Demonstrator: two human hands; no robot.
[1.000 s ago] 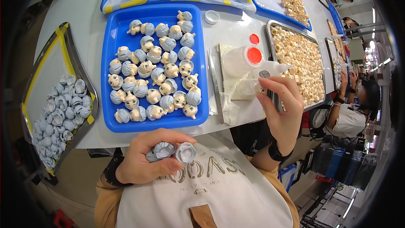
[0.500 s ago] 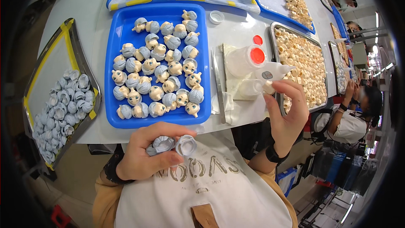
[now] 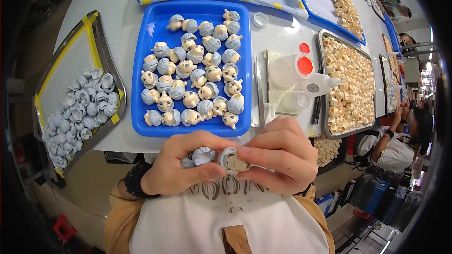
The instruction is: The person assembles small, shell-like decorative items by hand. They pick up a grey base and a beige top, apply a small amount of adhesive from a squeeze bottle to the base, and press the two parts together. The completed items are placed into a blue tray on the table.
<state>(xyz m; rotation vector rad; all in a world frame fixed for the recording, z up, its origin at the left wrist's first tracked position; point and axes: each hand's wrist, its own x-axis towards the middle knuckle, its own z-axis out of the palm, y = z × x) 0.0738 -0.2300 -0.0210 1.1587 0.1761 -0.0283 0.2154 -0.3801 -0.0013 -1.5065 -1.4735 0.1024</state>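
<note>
Both my hands meet in front of my chest, below the near edge of the table. My left hand (image 3: 172, 167) is closed around a few grey-blue doll hair pieces (image 3: 204, 155), with one hair shell (image 3: 226, 155) at its fingertips. Pinched in my right hand (image 3: 285, 155) is a small cream doll head part (image 3: 238, 162), which touches that shell's opening. How far it sits inside is hidden by my fingers. Just beyond stands a blue tray (image 3: 157, 19) holding several doll heads (image 3: 186, 68) with grey-blue hair.
On the left, a dark tray edged with yellow tape (image 3: 92, 42) holds loose hair shells (image 3: 96, 98). To the right are tweezers (image 3: 258, 96), a squeeze bottle (image 3: 325, 85), a red-capped bottle (image 3: 285, 71) and a metal tray (image 3: 322, 47) of cream parts. A co-worker (image 3: 393, 148) sits far right.
My right hand has come from beside the small bottles to my left hand, bringing the cream part against the hair shell. The view has shifted, so the trays appear further right.
</note>
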